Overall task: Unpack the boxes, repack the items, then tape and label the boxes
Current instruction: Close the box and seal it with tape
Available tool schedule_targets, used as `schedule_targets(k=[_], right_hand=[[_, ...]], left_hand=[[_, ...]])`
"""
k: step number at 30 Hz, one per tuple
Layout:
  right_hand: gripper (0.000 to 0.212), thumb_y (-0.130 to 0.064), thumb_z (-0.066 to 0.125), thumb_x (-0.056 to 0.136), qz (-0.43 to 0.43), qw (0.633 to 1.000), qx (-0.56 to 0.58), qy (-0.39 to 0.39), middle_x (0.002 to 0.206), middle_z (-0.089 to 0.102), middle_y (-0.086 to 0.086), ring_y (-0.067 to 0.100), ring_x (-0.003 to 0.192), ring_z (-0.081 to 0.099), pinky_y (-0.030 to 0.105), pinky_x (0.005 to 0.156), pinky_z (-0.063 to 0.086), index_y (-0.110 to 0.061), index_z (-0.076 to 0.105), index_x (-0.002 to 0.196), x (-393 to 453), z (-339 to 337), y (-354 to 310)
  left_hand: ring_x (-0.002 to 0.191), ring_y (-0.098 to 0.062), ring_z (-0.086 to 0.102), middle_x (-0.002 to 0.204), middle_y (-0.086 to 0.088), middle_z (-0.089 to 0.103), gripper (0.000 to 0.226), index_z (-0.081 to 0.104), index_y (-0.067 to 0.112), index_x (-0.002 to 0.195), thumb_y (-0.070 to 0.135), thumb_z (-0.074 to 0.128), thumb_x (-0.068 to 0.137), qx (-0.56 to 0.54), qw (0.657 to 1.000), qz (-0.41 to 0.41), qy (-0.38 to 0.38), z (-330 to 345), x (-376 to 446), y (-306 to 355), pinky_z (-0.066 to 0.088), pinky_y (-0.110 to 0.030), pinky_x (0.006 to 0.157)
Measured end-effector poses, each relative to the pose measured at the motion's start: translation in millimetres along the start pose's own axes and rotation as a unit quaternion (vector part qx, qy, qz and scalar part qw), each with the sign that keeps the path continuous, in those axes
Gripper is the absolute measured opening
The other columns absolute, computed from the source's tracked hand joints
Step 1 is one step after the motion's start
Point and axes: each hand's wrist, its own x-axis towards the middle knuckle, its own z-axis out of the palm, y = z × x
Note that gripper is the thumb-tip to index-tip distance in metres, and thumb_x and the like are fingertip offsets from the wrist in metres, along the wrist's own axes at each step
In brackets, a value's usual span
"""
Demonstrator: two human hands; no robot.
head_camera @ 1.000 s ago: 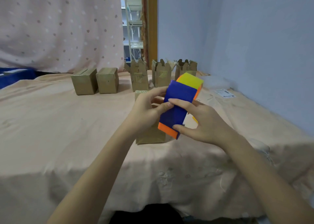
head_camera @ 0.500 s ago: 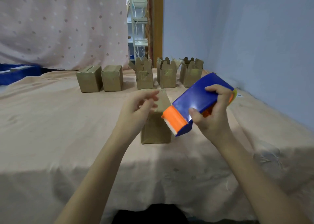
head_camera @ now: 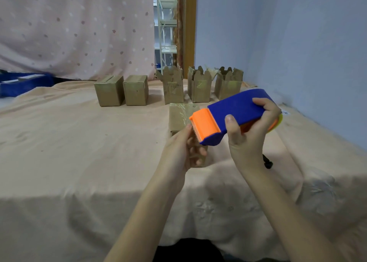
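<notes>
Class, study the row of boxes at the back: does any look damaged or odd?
Yes. The three right boxes stand open with ragged, torn flaps; the two left boxes are closed and neat.

The right hand [head_camera: 250, 134] has swung the tape dispenser [head_camera: 228, 115] flatter, over the near box [head_camera: 181, 114]. The left hand [head_camera: 181, 150] has dropped to its toothed end, fingers beside the blade.

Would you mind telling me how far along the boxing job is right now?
Done: two closed boxes stand at the back left. In hand: the right hand grips the tape dispenser over the near box, while the left hand reaches its serrated edge. Left: three open boxes need closing; no labels visible.
</notes>
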Motion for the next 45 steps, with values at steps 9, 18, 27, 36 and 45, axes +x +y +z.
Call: schedule_targets(k=[9, 18, 27, 36, 45], right_hand=[[0.053, -0.03, 0.062, 0.069, 0.024, 0.997, 0.056, 0.043, 0.112, 0.034, -0.007, -0.01, 0.095, 0.051, 0.007, 0.064, 0.045, -0.019, 0.031, 0.11, -9.3, 6.7, -11.8], [0.065, -0.025, 0.067, 0.07, 0.015, 0.995, 0.037, 0.091, 0.116, 0.03, -0.009, -0.009, 0.103, 0.049, 0.007, 0.066, 0.046, -0.01, 0.026, 0.117, -14.5, 13.6, -17.2], [0.061, -0.026, 0.067, 0.071, -0.001, 0.992, 0.045, 0.12, 0.119, 0.031, -0.006, 0.0, 0.105, 0.053, 0.01, 0.065, 0.049, -0.013, 0.028, 0.115, -17.3, 24.3, -20.6], [0.063, -0.025, 0.066, 0.072, -0.018, 0.99, 0.031, 0.139, 0.12, 0.031, -0.003, 0.0, 0.107, 0.053, 0.009, 0.066, 0.048, -0.012, 0.024, 0.117, -19.7, 28.6, -22.4], [0.065, -0.023, 0.065, 0.073, 0.005, 0.986, 0.038, 0.164, 0.118, 0.031, -0.007, -0.003, 0.105, 0.053, 0.009, 0.066, 0.049, -0.006, 0.023, 0.119, -23.8, 26.9, -19.8]], left_hand=[[0.057, -0.014, 0.042, 0.063, -0.012, 0.05, 0.039, 0.048, -0.002, 0.07, 0.021, 0.045, 0.101, 0.135, 0.959, 0.22, 0.115, 7.9, -0.7, -12.3, 0.034, -0.027, 0.051], [0.055, -0.009, 0.033, 0.057, -0.003, 0.045, 0.044, 0.045, 0.002, 0.064, 0.028, 0.048, 0.099, 0.202, 0.931, 0.272, 0.137, 2.0, 1.3, -11.9, 0.028, -0.027, 0.052], [0.049, -0.006, 0.037, 0.053, 0.008, 0.043, 0.041, 0.037, 0.019, 0.058, 0.016, 0.052, 0.096, 0.344, 0.874, 0.295, 0.176, -3.2, 4.6, -6.9, 0.026, -0.016, 0.046], [0.052, -0.009, 0.034, 0.054, 0.005, 0.046, 0.041, 0.043, 0.014, 0.059, 0.024, 0.051, 0.098, 0.307, 0.885, 0.303, 0.177, -6.7, 6.0, -5.6, 0.026, -0.024, 0.051], [0.052, -0.008, 0.034, 0.055, 0.005, 0.044, 0.041, 0.04, 0.014, 0.06, 0.023, 0.048, 0.099, 0.304, 0.902, 0.272, 0.141, -3.0, 6.4, -3.7, 0.027, -0.016, 0.049]])
